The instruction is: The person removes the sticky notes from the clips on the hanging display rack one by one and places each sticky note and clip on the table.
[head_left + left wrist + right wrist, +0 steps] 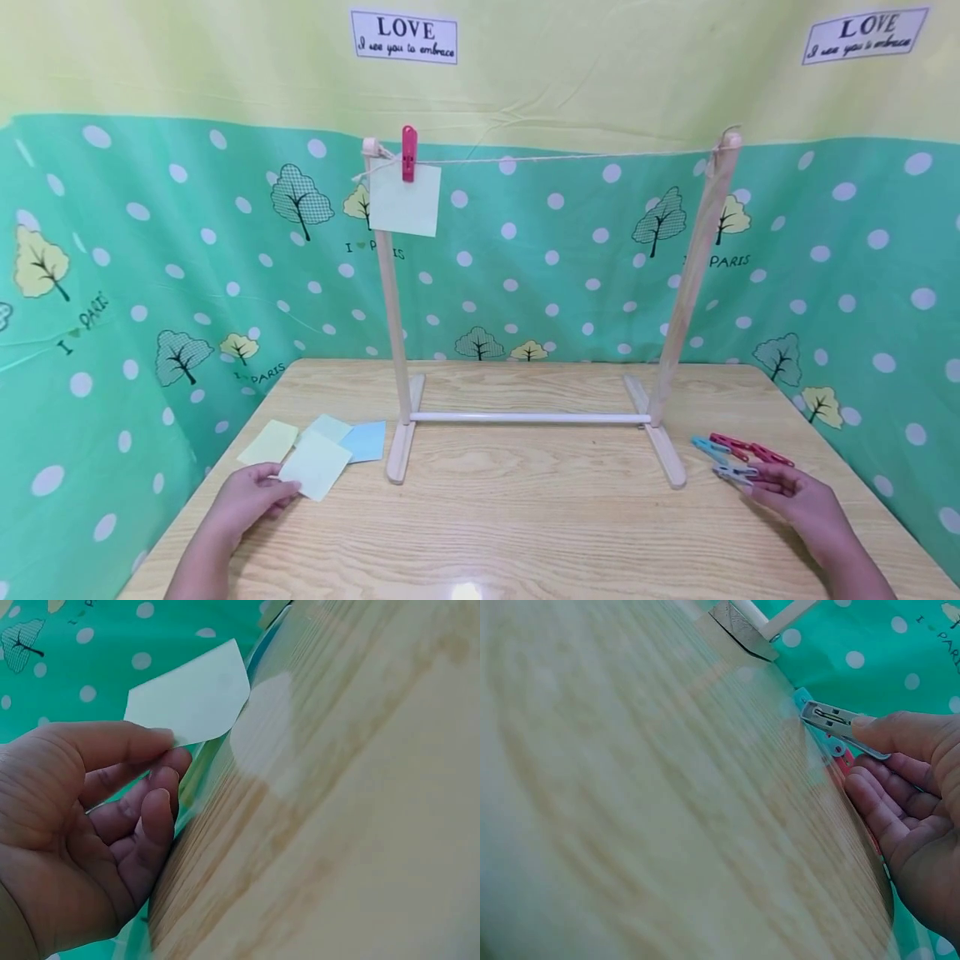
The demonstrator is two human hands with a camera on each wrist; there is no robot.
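Note:
My left hand [247, 502] pinches a pale paper square [315, 465] by its edge, thumb on top. In the left wrist view that paper square [191, 697] is tilted up above the table. Beneath and behind it lie a yellowish sheet [270, 442], a pale green one [327, 427] and a blue one [369, 442]. Over on the right, my right hand [798, 504] pinches a grey clothespin [737, 474] between thumb and fingers; the right wrist view shows the clothespin [829, 718] with its spring. Just behind are a blue clothespin [708, 448] and red clothespins [772, 455].
A wooden stand [397, 333] with a white crossbar [532, 417] stands at the back of the table [510, 525]. A string [570, 157] spans its posts. A pink clothespin [408, 154] holds a pale paper square [405, 204] at its left end. Patterned cloth [525, 275] hangs behind.

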